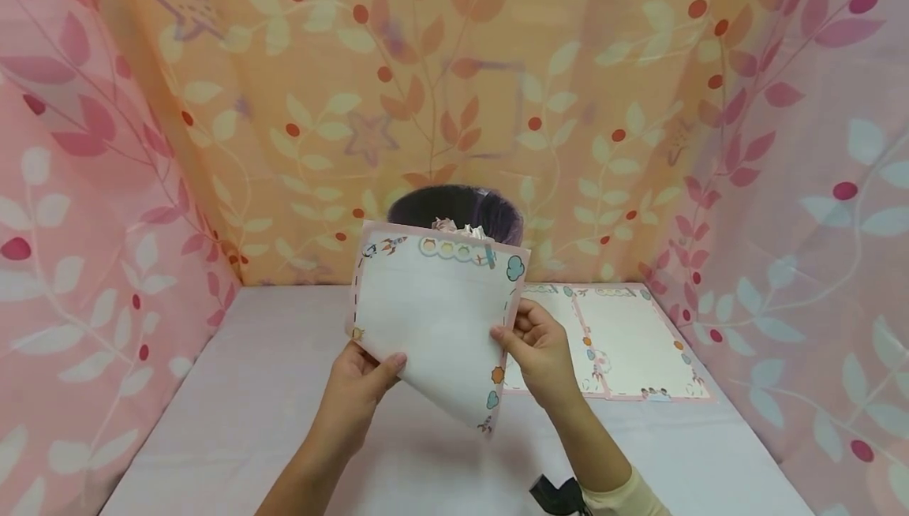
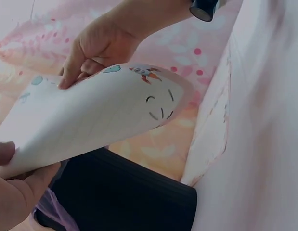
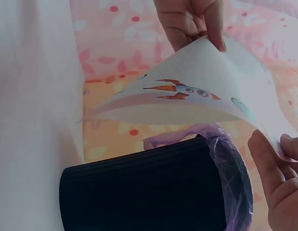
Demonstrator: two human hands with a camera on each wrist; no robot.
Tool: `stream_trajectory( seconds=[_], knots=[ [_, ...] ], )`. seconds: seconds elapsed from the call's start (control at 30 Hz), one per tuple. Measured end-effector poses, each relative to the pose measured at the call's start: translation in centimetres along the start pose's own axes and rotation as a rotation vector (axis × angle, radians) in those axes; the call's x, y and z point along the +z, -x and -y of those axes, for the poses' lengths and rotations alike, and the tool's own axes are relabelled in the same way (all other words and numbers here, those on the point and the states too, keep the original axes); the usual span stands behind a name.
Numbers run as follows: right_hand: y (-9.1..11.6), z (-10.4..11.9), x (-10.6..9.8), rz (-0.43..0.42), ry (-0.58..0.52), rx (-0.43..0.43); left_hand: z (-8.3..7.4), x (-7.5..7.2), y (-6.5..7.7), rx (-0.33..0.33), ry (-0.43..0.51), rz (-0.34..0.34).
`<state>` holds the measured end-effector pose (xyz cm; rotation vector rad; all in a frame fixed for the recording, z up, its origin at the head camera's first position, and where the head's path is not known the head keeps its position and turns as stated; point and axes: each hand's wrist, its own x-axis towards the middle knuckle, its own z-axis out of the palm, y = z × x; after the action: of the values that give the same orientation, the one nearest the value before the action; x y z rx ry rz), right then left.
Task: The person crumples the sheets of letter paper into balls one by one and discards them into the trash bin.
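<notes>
A person holds up a square white paper sheet with a pink edge [image 1: 433, 303] over the middle of the bench with the pale cloth [image 1: 241, 398]. The left hand [image 1: 358, 382] pinches its low left side, thumb in front. The right hand [image 1: 543, 350] pinches its right side, thumb in front too. The sheet leans and bends in a curve. Little pictures run round its edge: rockets, blue clouds, an orange shape and black dashes. A row of round bubbles sits along the top, but the marks in it are too small to read.

Just beyond the sheet, on the far side, is a round black bin [image 3: 144, 190] with a thin purple plastic bag [image 3: 238, 180] over its rim. A crumpled white and pink lump [image 1: 465, 229] peeks over the sheet's top; I can't tell if it is in the bin.

On the far right of the bench, two more white sheets with pink edges [image 1: 639, 342] lie flat, side by side. Orange leafy cloth [image 1: 312, 208] hangs at the far side, with purple stars, and pink leafy cloth [image 1: 99, 224] hangs left and right.
</notes>
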<state>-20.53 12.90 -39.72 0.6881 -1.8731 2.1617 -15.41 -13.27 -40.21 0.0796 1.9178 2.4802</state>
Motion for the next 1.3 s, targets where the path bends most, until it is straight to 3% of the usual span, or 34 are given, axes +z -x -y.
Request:
stream_trajectory(
  seconds=[0.1,0.17,0.33,0.4,0.47,0.6,0.77,0.9,1.0,1.13,1.23,1.3],
  knots=[
    [0.1,0.0,0.0,-0.025,0.046,-0.020,-0.1,0.3,-0.2,0.014,0.000,-0.032],
    [0.2,0.0,0.0,-0.063,0.133,-0.085,-0.1,0.5,-0.4,0.030,0.000,-0.059],
    [0.4,0.0,0.3,-0.143,0.581,-0.396,-0.2,0.8,-0.6,0.081,-0.012,-0.134],
    [0.5,0.2,0.5,-0.101,0.717,-0.498,-0.1,0.9,-0.7,0.094,0.015,-0.125],
    [0.6,0.4,0.6,-0.011,0.774,-0.534,0.0,0.9,-0.7,0.099,0.056,-0.085],
    [0.8,1.1,0.7,0.108,0.787,-0.463,0.2,0.9,-0.8,0.107,0.127,0.027],
    [0.9,1.7,0.5,0.147,0.734,-0.369,0.2,0.9,-0.8,0.141,0.190,0.143],
    [0.9,2.0,0.4,0.188,0.717,-0.317,0.2,0.9,-0.7,0.147,0.239,0.196],
    [0.9,2.3,0.3,0.187,0.723,-0.298,0.2,0.8,-0.8,0.138,0.242,0.182],
    [1.1,2.7,0.4,0.137,0.754,-0.229,0.1,0.7,-1.1,0.125,0.270,0.111],
    [1.3,2.9,0.6,0.094,0.703,-0.090,0.0,0.6,-1.3,0.117,0.337,0.087],
    [1.3,2.8,0.6,0.102,0.576,0.041,-0.1,0.6,-1.2,0.110,0.393,0.101]
  ],
)
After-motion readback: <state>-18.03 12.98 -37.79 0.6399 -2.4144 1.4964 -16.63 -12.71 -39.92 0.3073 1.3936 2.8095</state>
